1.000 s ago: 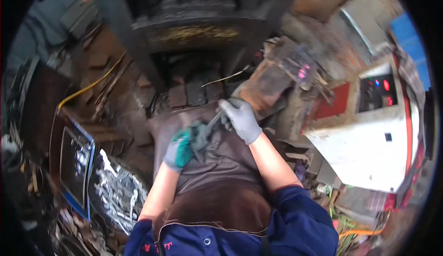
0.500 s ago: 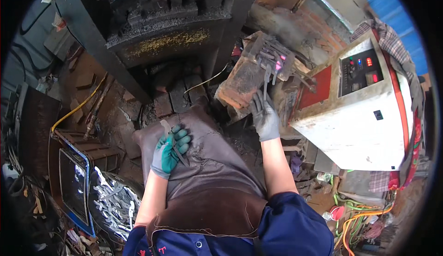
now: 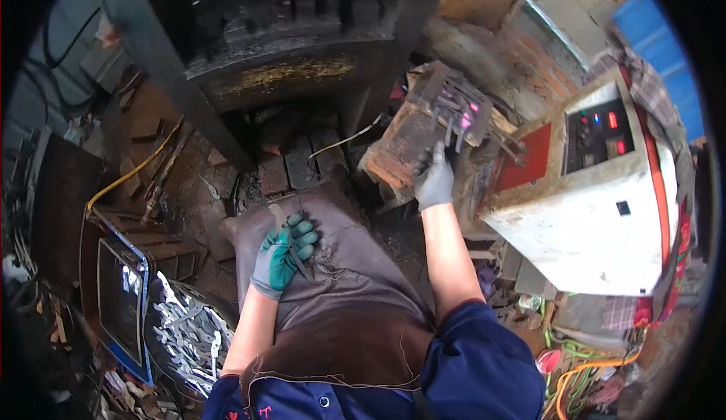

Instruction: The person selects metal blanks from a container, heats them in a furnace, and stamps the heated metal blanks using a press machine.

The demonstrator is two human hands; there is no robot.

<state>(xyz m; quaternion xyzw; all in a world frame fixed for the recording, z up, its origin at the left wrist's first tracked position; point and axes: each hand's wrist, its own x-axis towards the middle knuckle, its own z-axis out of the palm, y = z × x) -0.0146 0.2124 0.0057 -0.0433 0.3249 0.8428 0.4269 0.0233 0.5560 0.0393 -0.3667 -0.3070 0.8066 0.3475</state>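
My left hand [image 3: 281, 255], in a green glove, rests on the brown leather apron [image 3: 344, 299] over my lap and holds a thin dark metal piece [image 3: 291, 246]. My right hand [image 3: 435, 179], in a grey glove, reaches up to the right and touches a brick block [image 3: 404, 144] that carries several metal rods [image 3: 454, 110], some glowing pink at the tip. Whether the right fingers grip a rod is hidden behind the glove.
A large dark machine frame [image 3: 265, 64] stands ahead, with bricks [image 3: 295, 166] on the floor under it. A white control box [image 3: 597, 193] with red lights is at the right. A bin of shiny metal pieces [image 3: 185, 333] and a blue-edged crate [image 3: 121, 299] sit at the left.
My right hand left the left hand and reached up right to the brick block with the rods. The left hand stayed on the apron with the metal piece.
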